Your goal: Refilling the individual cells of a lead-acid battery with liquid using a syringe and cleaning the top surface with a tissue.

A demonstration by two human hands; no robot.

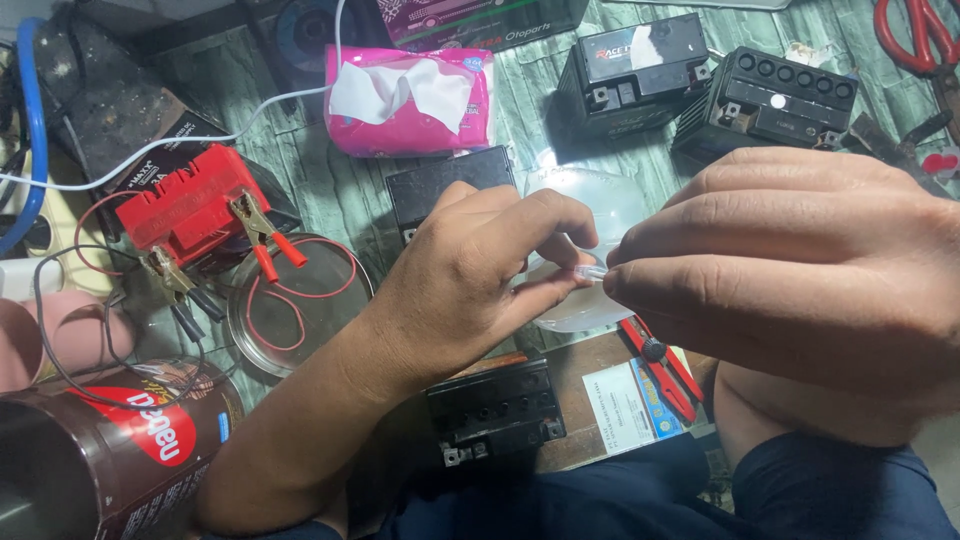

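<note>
My left hand (470, 275) and my right hand (800, 270) meet over the middle of the table, both pinching a small clear plastic tube (590, 272) between thumb and fingers. Beneath them lies a clear plastic bowl (590, 205), mostly hidden by the hands. A small black battery (492, 408) sits just below my left hand, close to my lap. A red utility knife (662, 368) lies under my right hand on a printed paper sheet (625, 405).
Two black batteries (632, 72) (768, 100) stand at the back right, a pink tissue pack (408, 100) at the back middle. A red charger (190, 205) with clip leads, a glass lid (295, 305) and a brown tin (110, 450) fill the left. Red scissors (915, 35) lie top right.
</note>
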